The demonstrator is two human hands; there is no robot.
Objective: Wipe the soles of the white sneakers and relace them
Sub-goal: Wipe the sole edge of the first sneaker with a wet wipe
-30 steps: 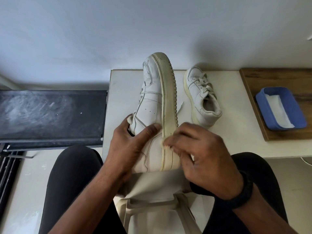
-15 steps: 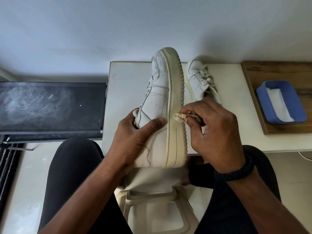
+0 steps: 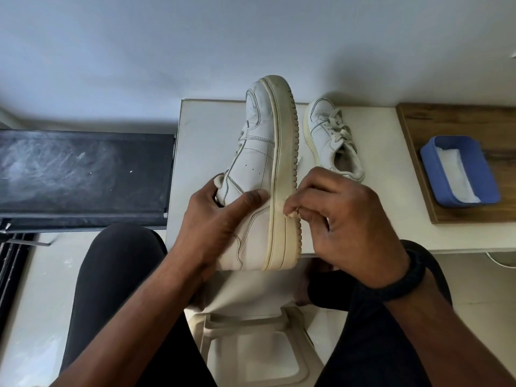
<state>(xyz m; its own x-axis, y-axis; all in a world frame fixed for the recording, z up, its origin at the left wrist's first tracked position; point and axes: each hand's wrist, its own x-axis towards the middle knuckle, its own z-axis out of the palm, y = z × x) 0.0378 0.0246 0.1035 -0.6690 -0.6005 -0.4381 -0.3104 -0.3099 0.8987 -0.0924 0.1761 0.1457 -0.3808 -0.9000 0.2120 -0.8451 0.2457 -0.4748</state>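
Note:
My left hand grips a white sneaker turned on its side, toe pointing away, thumb across the upper and fingers inside the collar. Its yellowed sole edge faces me. With curled fingers my right hand pinches a small crumpled wipe against the sole edge near the heel half. The second white sneaker, laced, stands upright on the white table just right of the held one.
A blue tray holding white wipes sits on a wooden board at the right. A black dusty surface lies to the left. A beige stool stands between my knees, under the table's front edge.
The right hand with the wipe moved along the sole edge, up toward the midfoot and then back down toward the heel. The sneaker stays held on its side in the left hand.

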